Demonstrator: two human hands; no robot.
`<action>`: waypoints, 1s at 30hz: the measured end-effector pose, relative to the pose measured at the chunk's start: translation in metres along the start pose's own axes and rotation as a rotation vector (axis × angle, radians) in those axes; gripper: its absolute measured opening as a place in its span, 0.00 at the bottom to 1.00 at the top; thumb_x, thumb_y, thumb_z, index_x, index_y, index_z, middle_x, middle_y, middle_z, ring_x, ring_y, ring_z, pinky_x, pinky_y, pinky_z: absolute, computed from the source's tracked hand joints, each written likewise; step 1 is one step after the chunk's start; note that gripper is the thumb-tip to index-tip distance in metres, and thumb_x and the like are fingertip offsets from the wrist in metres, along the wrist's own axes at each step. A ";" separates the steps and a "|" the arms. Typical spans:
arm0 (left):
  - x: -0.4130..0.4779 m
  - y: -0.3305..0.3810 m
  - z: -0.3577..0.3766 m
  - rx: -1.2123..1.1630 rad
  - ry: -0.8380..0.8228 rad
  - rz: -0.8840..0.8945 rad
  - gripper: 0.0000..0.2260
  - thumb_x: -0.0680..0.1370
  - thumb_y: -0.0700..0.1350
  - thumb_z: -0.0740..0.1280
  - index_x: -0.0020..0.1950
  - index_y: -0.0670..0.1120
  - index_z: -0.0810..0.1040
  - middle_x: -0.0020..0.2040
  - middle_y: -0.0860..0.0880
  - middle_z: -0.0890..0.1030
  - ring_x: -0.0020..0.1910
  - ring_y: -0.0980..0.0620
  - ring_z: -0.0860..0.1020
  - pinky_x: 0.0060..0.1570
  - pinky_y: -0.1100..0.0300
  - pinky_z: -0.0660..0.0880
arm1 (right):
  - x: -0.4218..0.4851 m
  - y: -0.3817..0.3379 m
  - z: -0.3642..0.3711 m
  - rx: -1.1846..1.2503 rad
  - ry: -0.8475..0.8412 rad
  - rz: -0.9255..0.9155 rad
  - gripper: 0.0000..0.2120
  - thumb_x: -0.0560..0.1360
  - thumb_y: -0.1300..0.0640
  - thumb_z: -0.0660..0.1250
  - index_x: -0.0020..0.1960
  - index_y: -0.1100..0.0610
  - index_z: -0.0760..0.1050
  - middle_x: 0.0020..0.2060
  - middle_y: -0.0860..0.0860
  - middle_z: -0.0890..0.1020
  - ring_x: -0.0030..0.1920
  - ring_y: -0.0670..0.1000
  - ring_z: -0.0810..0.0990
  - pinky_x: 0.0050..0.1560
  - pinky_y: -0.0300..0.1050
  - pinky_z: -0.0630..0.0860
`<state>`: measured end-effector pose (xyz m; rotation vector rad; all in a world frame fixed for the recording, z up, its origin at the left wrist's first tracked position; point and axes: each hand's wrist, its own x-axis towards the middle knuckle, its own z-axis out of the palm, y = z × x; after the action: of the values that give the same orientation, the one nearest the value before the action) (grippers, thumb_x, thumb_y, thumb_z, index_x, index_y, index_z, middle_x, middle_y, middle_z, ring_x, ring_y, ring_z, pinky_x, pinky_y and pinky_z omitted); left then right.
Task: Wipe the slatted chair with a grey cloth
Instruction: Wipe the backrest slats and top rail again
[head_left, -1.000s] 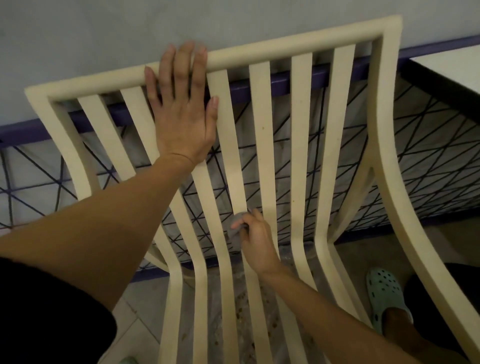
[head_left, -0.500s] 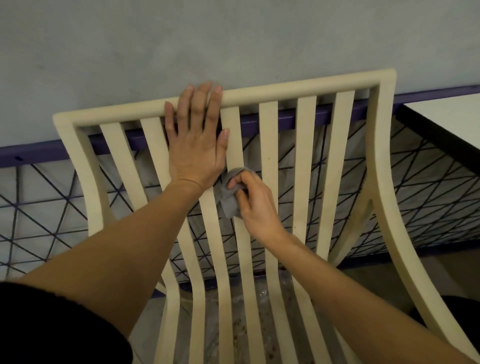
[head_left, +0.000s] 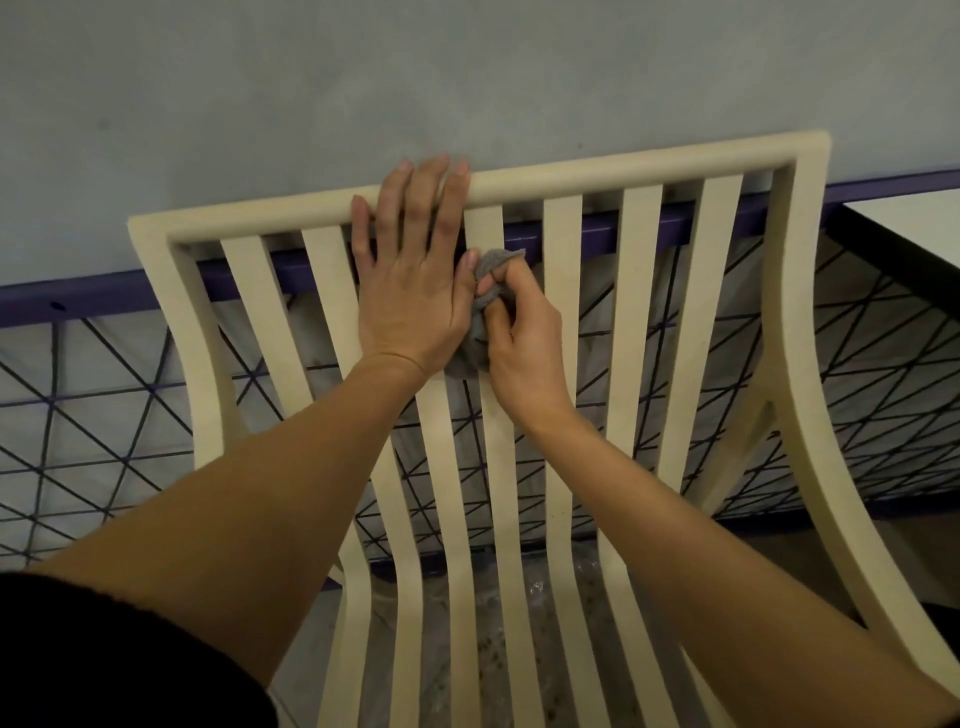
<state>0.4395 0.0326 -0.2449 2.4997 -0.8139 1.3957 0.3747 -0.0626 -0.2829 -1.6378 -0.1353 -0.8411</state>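
Note:
A cream slatted chair (head_left: 644, 322) fills the view, its curved back facing me. My left hand (head_left: 410, 280) lies flat with straight fingers on the upper slats, fingertips over the top rail. Just to its right, my right hand (head_left: 524, 343) grips a bunched grey cloth (head_left: 491, 270) and presses it against a middle slat high on the back, close under the top rail. Part of the cloth is hidden behind my left hand.
A grey wall (head_left: 467, 78) stands behind the chair, with a purple rail (head_left: 78, 301) and a black wire lattice (head_left: 104, 415) below it. A white table corner (head_left: 914, 218) juts in at the right. A speckled floor (head_left: 488, 649) shows through the seat slats.
My right hand has slid the cloth up the middle slat from near the seat to near the top rail. My left hand has stayed on the upper slats.

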 end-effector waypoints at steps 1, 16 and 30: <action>0.000 0.000 0.000 0.004 0.000 -0.001 0.27 0.82 0.52 0.56 0.79 0.46 0.55 0.78 0.46 0.59 0.77 0.46 0.52 0.75 0.45 0.40 | -0.001 0.001 0.002 0.017 0.011 0.004 0.11 0.79 0.70 0.57 0.47 0.55 0.70 0.42 0.51 0.76 0.42 0.45 0.74 0.45 0.38 0.72; -0.002 0.000 0.002 0.017 0.035 0.006 0.26 0.82 0.52 0.55 0.78 0.45 0.58 0.78 0.45 0.61 0.77 0.43 0.56 0.74 0.43 0.43 | -0.093 0.059 0.003 -0.062 -0.019 0.143 0.08 0.83 0.66 0.55 0.47 0.59 0.69 0.38 0.54 0.74 0.38 0.49 0.72 0.40 0.39 0.68; -0.003 -0.001 0.002 0.038 0.014 0.004 0.26 0.82 0.52 0.55 0.79 0.45 0.56 0.78 0.46 0.59 0.77 0.43 0.55 0.74 0.43 0.43 | -0.185 0.107 -0.002 -0.083 -0.116 0.355 0.07 0.80 0.60 0.56 0.43 0.58 0.67 0.39 0.56 0.72 0.41 0.55 0.72 0.42 0.42 0.67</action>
<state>0.4403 0.0338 -0.2487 2.5143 -0.7978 1.4420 0.2951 -0.0267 -0.4781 -1.7235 0.1096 -0.4866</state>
